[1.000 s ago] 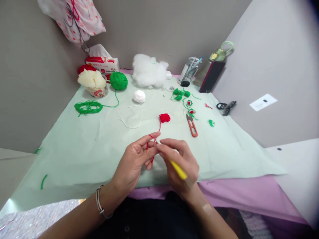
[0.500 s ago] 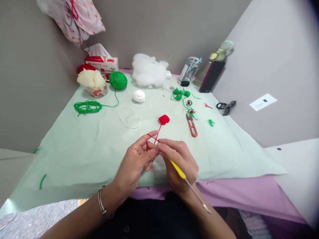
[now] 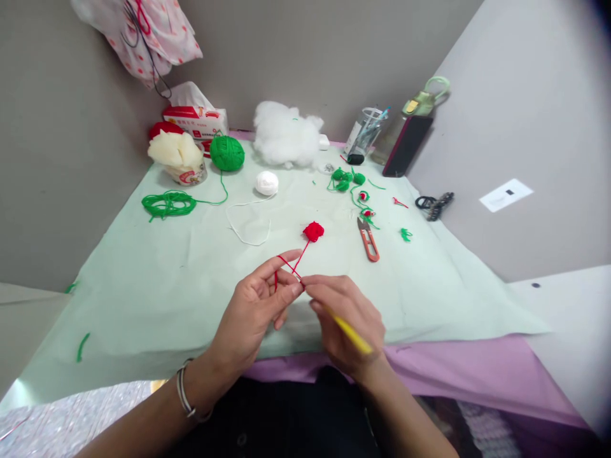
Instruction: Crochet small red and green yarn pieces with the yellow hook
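Observation:
My left hand (image 3: 262, 296) is closed in a pinch on red yarn (image 3: 287, 262), which loops over its raised index finger and crosses itself near the fingertips. From there the strand runs up to a small red yarn ball (image 3: 314, 231) on the cloth just beyond my hands. My right hand (image 3: 346, 318) grips a crochet hook (image 3: 351, 332) by its yellow handle, its fingertips meeting the left thumb and the yarn. The hook's working tip is hidden among the fingers, and its rear end is blurred.
Orange-handled thread snips (image 3: 368, 240) lie right of the red ball, below small green crocheted pieces (image 3: 347, 179). White yarn (image 3: 266, 183), a green ball (image 3: 226, 153) and a green coil (image 3: 168, 205) lie to the left. White stuffing (image 3: 287, 135), a cup (image 3: 366, 133) and a phone (image 3: 407, 146) stand behind.
My right hand has turned and shifted slightly right and down, swinging the hook's rear end. The left hand has moved slightly left, with the yarn loop still on its index finger.

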`<control>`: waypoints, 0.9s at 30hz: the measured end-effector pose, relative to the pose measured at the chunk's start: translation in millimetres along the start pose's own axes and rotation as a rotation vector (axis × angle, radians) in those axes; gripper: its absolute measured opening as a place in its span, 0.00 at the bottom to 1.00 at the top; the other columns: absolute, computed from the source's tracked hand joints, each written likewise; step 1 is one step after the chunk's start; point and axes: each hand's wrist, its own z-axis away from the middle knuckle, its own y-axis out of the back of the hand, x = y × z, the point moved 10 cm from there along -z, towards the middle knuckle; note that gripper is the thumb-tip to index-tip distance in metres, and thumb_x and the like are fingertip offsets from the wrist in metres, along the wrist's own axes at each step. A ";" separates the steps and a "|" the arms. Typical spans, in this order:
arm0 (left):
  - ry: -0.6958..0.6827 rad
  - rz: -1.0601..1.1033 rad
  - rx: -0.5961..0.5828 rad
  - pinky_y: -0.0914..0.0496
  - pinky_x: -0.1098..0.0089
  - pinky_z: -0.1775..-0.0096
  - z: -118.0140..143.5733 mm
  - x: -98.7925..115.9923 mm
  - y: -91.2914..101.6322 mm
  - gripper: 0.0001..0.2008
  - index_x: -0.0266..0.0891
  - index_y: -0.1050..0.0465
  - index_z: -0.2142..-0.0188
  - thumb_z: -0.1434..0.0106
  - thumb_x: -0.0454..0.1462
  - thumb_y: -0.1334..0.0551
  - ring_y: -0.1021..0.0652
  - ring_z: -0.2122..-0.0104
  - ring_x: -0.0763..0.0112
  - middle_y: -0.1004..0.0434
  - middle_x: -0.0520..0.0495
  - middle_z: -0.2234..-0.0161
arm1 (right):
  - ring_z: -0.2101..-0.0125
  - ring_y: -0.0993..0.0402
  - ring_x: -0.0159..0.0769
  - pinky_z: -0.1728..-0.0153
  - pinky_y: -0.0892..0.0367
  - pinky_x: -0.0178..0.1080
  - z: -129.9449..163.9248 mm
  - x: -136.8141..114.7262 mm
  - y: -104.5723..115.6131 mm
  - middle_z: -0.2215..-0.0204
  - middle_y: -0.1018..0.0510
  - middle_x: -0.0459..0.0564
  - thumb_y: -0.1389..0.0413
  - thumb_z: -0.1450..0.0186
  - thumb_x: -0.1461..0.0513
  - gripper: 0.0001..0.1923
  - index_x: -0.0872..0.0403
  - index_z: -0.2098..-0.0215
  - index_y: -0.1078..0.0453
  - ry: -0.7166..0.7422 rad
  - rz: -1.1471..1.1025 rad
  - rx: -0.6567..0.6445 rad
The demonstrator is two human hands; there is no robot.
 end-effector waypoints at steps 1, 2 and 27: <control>0.036 0.038 -0.005 0.41 0.83 0.81 -0.4 -3.9 -1.0 0.22 0.43 0.16 0.47 0.42 0.37 0.22 0.39 0.80 0.84 0.29 0.55 0.72 | 0.54 0.17 0.41 0.57 0.20 0.42 1.4 -4.9 -2.3 0.52 0.15 0.55 0.43 0.27 0.70 0.18 0.49 0.43 0.23 0.052 0.066 -0.007; 0.090 0.080 -0.018 0.42 0.83 0.81 -0.8 -9.1 -2.4 0.22 0.40 0.15 0.48 0.42 0.37 0.22 0.42 0.81 0.85 0.31 0.56 0.74 | 0.54 0.17 0.42 0.57 0.20 0.43 2.1 -5.0 -2.2 0.51 0.16 0.56 0.42 0.28 0.70 0.19 0.48 0.43 0.22 0.055 0.100 0.007; 0.160 0.204 -0.017 0.43 0.85 0.81 -6.7 -16.4 1.0 0.14 0.34 0.13 0.55 0.42 0.32 0.23 0.46 0.82 0.88 0.38 0.59 0.76 | 0.73 0.22 0.33 0.72 0.24 0.38 6.8 47.1 18.7 0.66 0.18 0.48 0.43 0.25 0.64 0.10 0.48 0.55 0.18 -0.384 -0.377 0.293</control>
